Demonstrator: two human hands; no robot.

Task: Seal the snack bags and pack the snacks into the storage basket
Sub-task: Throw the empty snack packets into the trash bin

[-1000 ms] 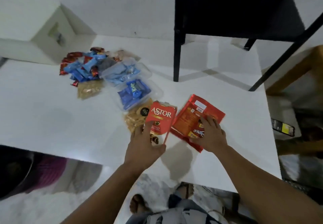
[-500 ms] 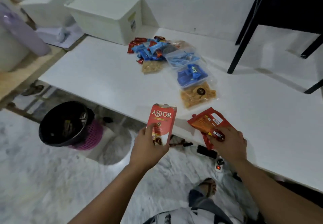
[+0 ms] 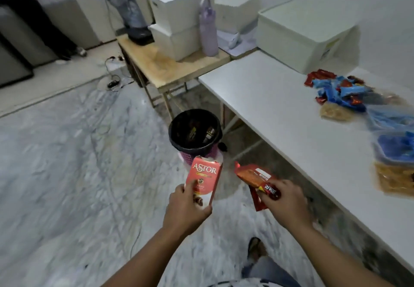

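My left hand [image 3: 187, 206] grips a red Astor box [image 3: 205, 180] upright, its top torn open. My right hand [image 3: 283, 199] pinches a crumpled red wrapper [image 3: 254, 178]. Both are held off the table over the floor, just in front of a black-lined waste bin [image 3: 194, 132]. On the white table [image 3: 280, 116] at the right lie a pile of small blue and red sweets [image 3: 336, 89], clear bags of blue snacks [image 3: 395, 145] and bags of brown snacks [image 3: 394, 180]. A white lidded storage box [image 3: 307, 33] stands at the table's far end.
A wooden side table [image 3: 165, 67] at the back carries stacked white boxes [image 3: 179, 20], a purple bottle [image 3: 208, 29] and a dark appliance base [image 3: 139, 33]. Cables [image 3: 114, 80] trail across the marble floor. My foot [image 3: 255, 247] shows below.
Both hands lifted the Astor box and the red wrapper off the table. My view swung left, away from the table, and the waste bin now sits just beyond the hands.
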